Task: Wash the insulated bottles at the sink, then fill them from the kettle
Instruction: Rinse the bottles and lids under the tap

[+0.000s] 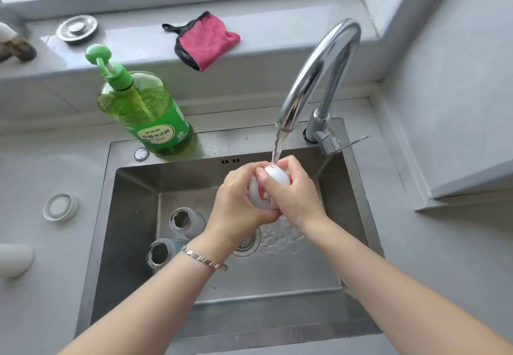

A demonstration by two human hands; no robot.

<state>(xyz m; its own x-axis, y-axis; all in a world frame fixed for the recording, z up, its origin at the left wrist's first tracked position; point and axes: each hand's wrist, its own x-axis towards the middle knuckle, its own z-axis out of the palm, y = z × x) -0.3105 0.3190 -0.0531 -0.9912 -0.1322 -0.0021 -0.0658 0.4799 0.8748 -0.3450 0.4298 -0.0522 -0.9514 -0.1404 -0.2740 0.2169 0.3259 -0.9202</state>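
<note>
— What is sitting in your sink [93, 257]?
— A far bottle [183, 221] and a near bottle [161, 254] are standing open in it; the soap bottle [155, 115] is sitting on my sink's back rim.
— And the ledge [277, 35]?
— A pink cloth [206, 40] is lying there; a metal plug [77, 29] too.

1. Single view: head cam worn by the person, right above the sink [95, 243], pitched steeply down and forward.
2. Close range: left hand [236, 196] and right hand [295, 192] sit dead centre, forearms entering from 5 and 7 o'clock.
3. Wide lens: faucet [327, 57] at 1 o'clock, window ledge [138, 40] at 12.
</note>
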